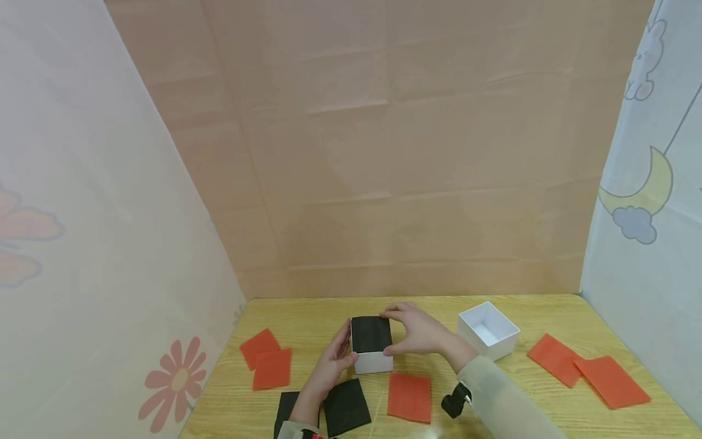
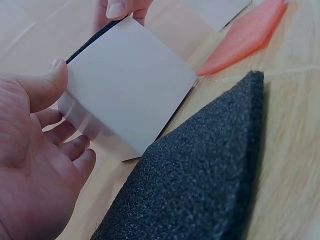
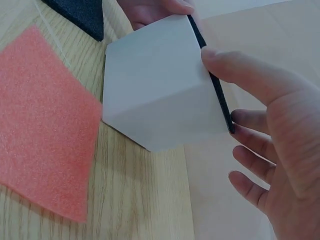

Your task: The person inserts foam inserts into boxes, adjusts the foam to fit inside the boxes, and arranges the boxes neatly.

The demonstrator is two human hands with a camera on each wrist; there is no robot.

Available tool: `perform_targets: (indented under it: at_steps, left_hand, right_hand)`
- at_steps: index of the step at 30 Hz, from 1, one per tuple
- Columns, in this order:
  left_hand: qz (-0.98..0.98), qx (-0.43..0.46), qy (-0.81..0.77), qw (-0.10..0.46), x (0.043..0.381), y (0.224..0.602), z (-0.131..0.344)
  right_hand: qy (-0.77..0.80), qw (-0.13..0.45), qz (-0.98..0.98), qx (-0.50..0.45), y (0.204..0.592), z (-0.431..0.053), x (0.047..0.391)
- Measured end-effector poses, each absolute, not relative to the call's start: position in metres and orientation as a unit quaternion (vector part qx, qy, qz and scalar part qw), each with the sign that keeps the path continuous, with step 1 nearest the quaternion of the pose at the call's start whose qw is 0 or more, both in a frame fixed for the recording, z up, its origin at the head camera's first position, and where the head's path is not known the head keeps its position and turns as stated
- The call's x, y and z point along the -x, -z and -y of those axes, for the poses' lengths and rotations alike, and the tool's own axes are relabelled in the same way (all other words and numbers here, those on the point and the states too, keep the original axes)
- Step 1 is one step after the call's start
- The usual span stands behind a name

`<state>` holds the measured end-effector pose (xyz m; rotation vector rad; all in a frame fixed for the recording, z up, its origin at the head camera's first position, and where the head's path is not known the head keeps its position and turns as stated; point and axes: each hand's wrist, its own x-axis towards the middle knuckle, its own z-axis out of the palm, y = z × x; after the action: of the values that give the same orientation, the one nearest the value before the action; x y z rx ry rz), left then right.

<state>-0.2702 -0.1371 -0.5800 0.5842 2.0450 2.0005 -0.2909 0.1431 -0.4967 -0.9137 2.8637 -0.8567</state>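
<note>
A white box stands on the table with a black foam sheet lying flat across its top. My left hand holds the box by its left side, the thumb near the front corner and the fingers along the side wall. From the right, my right hand pinches the foam sheet's right part, thumb at the front edge and fingertips at the far edge. In the right wrist view the sheet's thin dark edge shows along the box top, under the thumb. The box's inside is hidden.
Two black foam sheets lie in front of the box, one partly behind the left forearm. A red foam sheet is beside them. Red sheets lie in pairs at left and right. An uncovered white box stands right of the hands.
</note>
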Motion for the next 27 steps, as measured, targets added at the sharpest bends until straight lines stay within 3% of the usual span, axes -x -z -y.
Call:
perform_targets:
  at_steps: [27]
  left_hand:
    - [-0.7, -0.197, -0.679, 0.106, 0.2718, 0.5832, 0.1366]
  right_hand:
    - [0.266, 0.036, -0.908, 0.322, 0.4909, -0.1412, 0.2997]
